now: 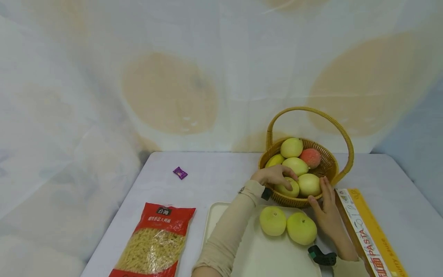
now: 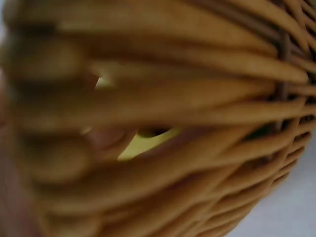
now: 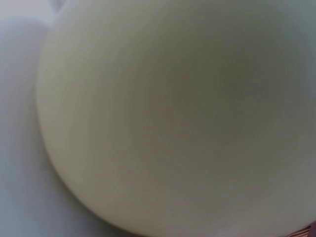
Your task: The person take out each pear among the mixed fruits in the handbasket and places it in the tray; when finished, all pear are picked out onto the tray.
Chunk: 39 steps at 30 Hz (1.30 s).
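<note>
A wicker basket (image 1: 294, 201) with an arched handle holds several fruits. Inside it, my left hand (image 1: 275, 175) reaches over the near left rim, its fingers curled over a round yellow-green fruit (image 1: 290, 188). Beside that fruit lies a paler yellow-green fruit (image 1: 309, 185). My right hand (image 1: 328, 215) is at the near right rim, fingers fairly straight along the basket's edge and that paler fruit's side. Woven strands (image 2: 187, 108) fill the left wrist view, with bits of yellow fruit showing through a gap. A large, blurred round fruit (image 3: 173, 118) takes up most of the right wrist view.
Two yellow-green fruits (image 1: 302, 229) sit on a cream tray (image 1: 270, 261) in front of the basket. A long pasta box (image 1: 368, 234) lies at the right. Leftward are a red bag of pasta (image 1: 155, 238) and a small purple wrapped candy (image 1: 180, 172). A red fruit (image 1: 310, 158) is in the basket.
</note>
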Tool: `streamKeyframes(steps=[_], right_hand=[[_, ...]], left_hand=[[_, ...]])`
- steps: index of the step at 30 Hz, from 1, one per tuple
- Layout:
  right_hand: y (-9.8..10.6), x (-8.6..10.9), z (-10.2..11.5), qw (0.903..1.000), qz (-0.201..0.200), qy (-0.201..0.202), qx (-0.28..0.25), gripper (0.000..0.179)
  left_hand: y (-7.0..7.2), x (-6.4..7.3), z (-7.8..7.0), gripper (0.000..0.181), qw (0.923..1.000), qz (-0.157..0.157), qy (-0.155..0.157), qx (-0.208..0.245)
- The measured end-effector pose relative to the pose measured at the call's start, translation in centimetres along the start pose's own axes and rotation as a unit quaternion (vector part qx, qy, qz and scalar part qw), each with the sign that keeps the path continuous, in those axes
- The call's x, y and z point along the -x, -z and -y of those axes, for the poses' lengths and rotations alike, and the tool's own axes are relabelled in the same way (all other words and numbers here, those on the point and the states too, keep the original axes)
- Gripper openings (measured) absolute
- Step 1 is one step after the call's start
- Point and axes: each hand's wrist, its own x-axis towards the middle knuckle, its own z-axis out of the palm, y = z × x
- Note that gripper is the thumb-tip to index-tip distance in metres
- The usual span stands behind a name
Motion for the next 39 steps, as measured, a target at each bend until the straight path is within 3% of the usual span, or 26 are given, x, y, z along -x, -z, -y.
streamKeyframes(steps=[10,14,18,24,30,39], right_hand=[[-0.2,0.1,0.1,1.0000,-0.001,0.000,-0.002,0.072],[-0.4,0.1,-0.1,1.0000,-0.003,0.000,0.000,0.072],[-0.3,0.1,-0.3,1.0000,-0.006,-0.003,0.004,0.072],[-0.2,0.0,-0.2,1.0000,-0.008,-0.002,-0.002,0.074],[-0.6,0.2,-0.3,1.0000,-0.008,0.001,-0.006,0.073],[-0.3,-0.1,-0.1,1.0000,-0.007,-0.003,-0.002,0.072]], left_hand=[[-0.5,0.6,0.1,0.019,0.9970,-0.076,-0.015,0.002],[-0.4,1.6,0.1,0.019,0.9893,-0.141,-0.039,-0.002],[0.2,2.9,-0.1,0.021,0.9789,-0.187,-0.074,0.038],[1.4,4.6,0.0,0.024,0.9691,-0.207,-0.104,0.084],[1.9,6.5,0.7,0.027,0.9654,-0.220,-0.107,0.090],[1.5,9.1,2.6,0.029,0.9587,-0.213,-0.099,0.160]])
